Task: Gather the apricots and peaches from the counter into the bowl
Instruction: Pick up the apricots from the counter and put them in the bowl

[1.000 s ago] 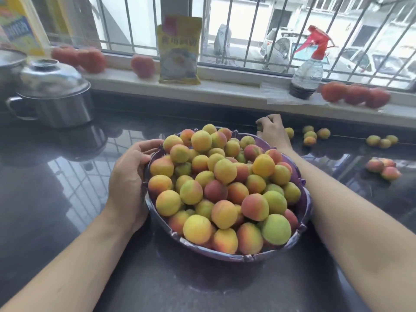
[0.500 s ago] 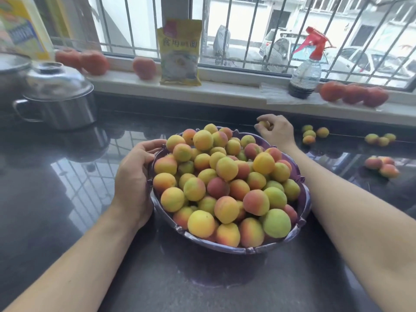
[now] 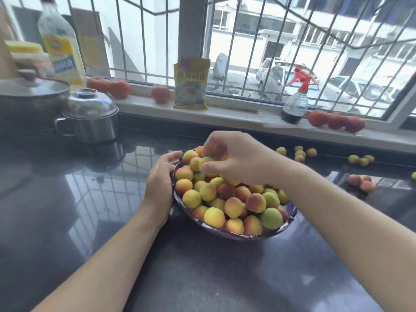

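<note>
A purple bowl heaped with yellow, green and red-blushed apricots and peaches stands mid-counter. My left hand cups its left rim, fingers curved along the edge. My right hand hovers over the far side of the pile and pinches a small yellow-green apricot at its fingertips; this part is blurred. Loose fruit lies on the counter at the right: one apricot, a cluster, another cluster and several peaches.
A lidded steel pot and a bigger pot stand at the back left by an oil bottle. On the window sill are a yellow packet, a spray bottle and tomatoes. The black counter is glossy.
My right hand came back from the counter behind the bowl to above the fruit pile, carrying a small apricot. My left hand stayed on the rim. The view tilted up.
</note>
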Demonstrator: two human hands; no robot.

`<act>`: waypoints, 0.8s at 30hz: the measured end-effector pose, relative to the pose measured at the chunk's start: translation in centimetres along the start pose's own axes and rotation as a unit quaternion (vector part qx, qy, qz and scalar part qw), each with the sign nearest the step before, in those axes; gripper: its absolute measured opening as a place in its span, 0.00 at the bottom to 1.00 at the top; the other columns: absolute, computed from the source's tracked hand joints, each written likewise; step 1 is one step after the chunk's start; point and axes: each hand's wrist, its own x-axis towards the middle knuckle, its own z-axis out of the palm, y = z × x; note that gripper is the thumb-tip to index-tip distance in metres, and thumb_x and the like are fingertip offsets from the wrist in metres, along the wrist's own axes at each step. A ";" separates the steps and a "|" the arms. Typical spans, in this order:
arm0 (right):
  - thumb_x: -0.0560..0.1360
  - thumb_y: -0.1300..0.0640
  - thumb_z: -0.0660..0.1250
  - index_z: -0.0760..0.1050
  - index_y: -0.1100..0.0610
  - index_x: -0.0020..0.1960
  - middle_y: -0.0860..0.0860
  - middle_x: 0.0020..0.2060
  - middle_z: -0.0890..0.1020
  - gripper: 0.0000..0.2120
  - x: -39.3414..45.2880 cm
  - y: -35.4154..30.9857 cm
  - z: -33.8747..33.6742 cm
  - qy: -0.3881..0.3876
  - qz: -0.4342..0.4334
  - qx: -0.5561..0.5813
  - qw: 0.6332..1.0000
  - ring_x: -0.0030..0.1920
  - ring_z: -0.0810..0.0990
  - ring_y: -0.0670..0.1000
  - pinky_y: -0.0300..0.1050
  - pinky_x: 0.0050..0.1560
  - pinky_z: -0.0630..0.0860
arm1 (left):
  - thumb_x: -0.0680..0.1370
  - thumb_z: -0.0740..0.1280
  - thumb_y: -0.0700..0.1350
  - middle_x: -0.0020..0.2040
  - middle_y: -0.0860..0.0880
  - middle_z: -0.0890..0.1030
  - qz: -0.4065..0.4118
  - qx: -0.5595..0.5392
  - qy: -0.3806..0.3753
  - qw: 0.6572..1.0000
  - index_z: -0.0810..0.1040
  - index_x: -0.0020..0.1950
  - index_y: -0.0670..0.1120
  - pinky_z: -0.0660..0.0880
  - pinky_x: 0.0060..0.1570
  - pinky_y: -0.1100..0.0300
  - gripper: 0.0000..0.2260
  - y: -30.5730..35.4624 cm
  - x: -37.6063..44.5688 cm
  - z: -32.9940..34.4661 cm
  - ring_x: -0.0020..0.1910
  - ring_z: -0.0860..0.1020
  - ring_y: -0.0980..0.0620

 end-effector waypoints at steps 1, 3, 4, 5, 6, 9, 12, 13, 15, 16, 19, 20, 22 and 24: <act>0.73 0.46 0.75 0.78 0.47 0.51 0.41 0.43 0.81 0.11 0.3 -0.5 0.8 -0.006 -0.002 -0.027 1.000 0.46 0.79 0.43 0.44 0.50 0.78 | 0.81 0.57 0.37 0.56 0.41 0.87 -0.002 -0.001 0.000 1.000 0.83 0.62 0.46 0.83 0.54 0.46 0.17 -0.1 0.1 0.0 0.52 0.85 0.45; 0.72 0.45 0.74 0.76 0.45 0.48 0.40 0.41 0.79 0.09 0.8 -0.9 1.9 -0.011 0.001 -0.072 0.997 0.47 0.79 0.47 0.49 0.53 0.77 | 0.82 0.56 0.36 0.51 0.44 0.87 -0.006 0.002 -0.004 1.000 0.82 0.62 0.44 0.83 0.47 0.52 0.17 0.0 0.0 0.0 0.47 0.85 0.49; 0.72 0.45 0.73 0.75 0.44 0.47 0.40 0.42 0.79 0.09 0.9 -1.0 2.2 -0.011 0.004 -0.088 0.996 0.48 0.78 0.49 0.51 0.55 0.77 | 0.82 0.56 0.36 0.50 0.44 0.87 -0.006 0.004 -0.007 1.000 0.81 0.63 0.44 0.83 0.46 0.53 0.17 0.0 0.0 0.0 0.46 0.85 0.50; 0.72 0.44 0.72 0.74 0.44 0.47 0.41 0.43 0.79 0.09 0.9 -1.1 2.4 -0.009 0.008 -0.097 0.995 0.49 0.78 0.50 0.52 0.57 0.76 | 0.82 0.56 0.36 0.50 0.44 0.87 -0.005 0.007 -0.009 1.000 0.81 0.63 0.44 0.82 0.47 0.52 0.17 0.0 0.0 -0.1 0.47 0.84 0.49; 0.73 0.44 0.72 0.75 0.44 0.47 0.41 0.43 0.79 0.08 0.9 -1.1 2.5 -0.006 0.011 -0.098 0.995 0.49 0.78 0.50 0.52 0.57 0.75 | 0.82 0.55 0.36 0.51 0.44 0.87 -0.004 0.008 -0.011 1.000 0.81 0.62 0.44 0.82 0.49 0.50 0.17 0.1 0.0 -0.1 0.48 0.84 0.48; 0.76 0.45 0.71 0.76 0.45 0.46 0.40 0.41 0.78 0.05 0.7 -1.3 2.1 -0.011 0.005 -0.081 0.997 0.47 0.78 0.48 0.46 0.50 0.75 | 0.82 0.55 0.37 0.53 0.43 0.86 -0.007 0.006 -0.013 1.000 0.82 0.61 0.46 0.82 0.53 0.46 0.17 0.3 -0.2 -0.1 0.51 0.84 0.46; 0.79 0.49 0.69 0.79 0.46 0.49 0.42 0.46 0.82 0.01 0.6 -1.1 1.7 -0.039 -0.008 -0.052 0.998 0.48 0.80 0.46 0.43 0.48 0.76 | 0.82 0.56 0.37 0.53 0.42 0.87 -0.009 0.003 -0.009 1.000 0.82 0.60 0.47 0.82 0.55 0.45 0.16 0.4 -0.4 0.0 0.52 0.84 0.45; 0.79 0.50 0.69 0.81 0.46 0.51 0.43 0.48 0.83 0.03 0.6 -0.8 1.5 -0.036 -0.014 -0.041 0.998 0.49 0.80 0.45 0.42 0.50 0.77 | 0.82 0.56 0.37 0.54 0.42 0.87 -0.009 0.000 -0.009 1.000 0.82 0.60 0.46 0.82 0.56 0.44 0.16 0.4 -0.4 0.0 0.52 0.84 0.44; 0.79 0.52 0.69 0.82 0.48 0.52 0.42 0.48 0.84 0.05 0.5 0.2 0.7 0.020 -0.019 0.006 1.000 0.49 0.81 0.43 0.40 0.52 0.77 | 0.82 0.57 0.39 0.56 0.42 0.87 -0.006 -0.001 -0.011 1.000 0.82 0.61 0.46 0.81 0.59 0.42 0.16 0.4 -0.4 0.0 0.54 0.85 0.43; 0.79 0.53 0.69 0.83 0.48 0.52 0.41 0.46 0.84 0.05 0.4 1.1 0.0 0.075 -0.012 0.038 0.996 0.49 0.81 0.41 0.39 0.52 0.77 | 0.82 0.58 0.40 0.57 0.42 0.87 -0.002 -0.001 -0.012 1.000 0.82 0.62 0.46 0.81 0.60 0.41 0.16 0.5 -0.5 -0.1 0.55 0.85 0.43; 0.78 0.53 0.69 0.83 0.49 0.48 0.43 0.43 0.85 0.05 0.0 7.5 -2.1 0.253 0.067 0.083 0.962 0.48 0.82 0.43 0.43 0.55 0.78 | 0.77 0.60 0.46 0.58 0.43 0.87 0.006 0.006 -0.020 1.000 0.83 0.62 0.47 0.81 0.63 0.38 0.18 0.4 -0.6 -0.3 0.61 0.85 0.41; 0.77 0.52 0.68 0.83 0.49 0.46 0.44 0.43 0.85 0.05 -0.4 10.3 -2.5 0.294 0.116 0.088 0.944 0.49 0.83 0.46 0.48 0.57 0.78 | 0.78 0.60 0.45 0.58 0.44 0.87 0.008 0.007 -0.022 1.000 0.83 0.62 0.48 0.81 0.63 0.37 0.17 0.2 -0.5 -0.3 0.61 0.84 0.41; 0.75 0.54 0.66 0.82 0.50 0.45 0.45 0.44 0.85 0.06 -1.6 15.7 -1.7 0.317 0.231 0.060 0.918 0.53 0.83 0.53 0.51 0.62 0.76 | 0.83 0.58 0.42 0.58 0.44 0.88 0.004 0.008 -0.020 1.000 0.83 0.63 0.47 0.83 0.59 0.41 0.16 -0.2 -0.1 -0.3 0.60 0.85 0.41; 0.77 0.61 0.64 0.82 0.53 0.53 0.55 0.55 0.83 0.10 -2.8 19.8 0.7 0.274 0.304 0.000 0.912 0.61 0.78 0.60 0.48 0.63 0.72 | 0.84 0.57 0.41 0.57 0.43 0.88 0.001 0.000 -0.023 1.000 0.83 0.63 0.47 0.84 0.57 0.43 0.16 -0.5 0.2 -0.3 0.60 0.85 0.40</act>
